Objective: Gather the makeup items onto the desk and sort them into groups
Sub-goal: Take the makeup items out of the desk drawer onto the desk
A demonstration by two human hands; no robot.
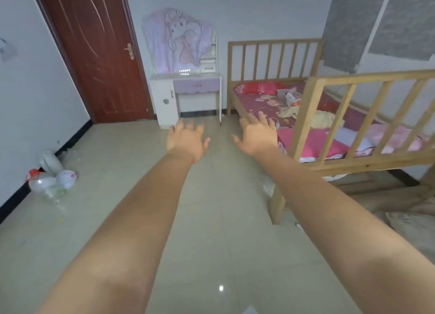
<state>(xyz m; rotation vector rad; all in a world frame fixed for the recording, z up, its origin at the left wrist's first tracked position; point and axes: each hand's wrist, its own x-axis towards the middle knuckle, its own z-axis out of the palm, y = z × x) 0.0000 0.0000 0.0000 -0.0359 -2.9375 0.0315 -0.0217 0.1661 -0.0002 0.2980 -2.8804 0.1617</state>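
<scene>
I hold both arms straight out in front of me, palms down, over the pale glossy tiled floor (211,219). My left hand (186,139) is spread with relaxed fingers and holds nothing; my right hand (256,135) is the same, fingers fanned and bare. I judge this to be a starting pose, hands shown to the camera before any work begins.

The desk I am meant to use seems to be the small white dressing table with a lilac drawer front (188,85), standing against the far wall between the dark red-brown wooden door (98,55) and the light wooden slatted bed with a pink and red flowered sheet (306,116). Its mirror is draped with a lilac cloth printed with a cartoon figure (179,38), probably to keep off dust or glare. Something small and pale stands on the tabletop, too blurred to name. I cannot make out any makeup items for certain; a loose heap of small things and cloth (292,102) lies on the bed, and some may be among them.

By the left wall lies a clutter of clear plastic bottles and white bags (51,179), pushed aside like rubbish.

No brand, label or writing is readable anywhere at this distance.
</scene>
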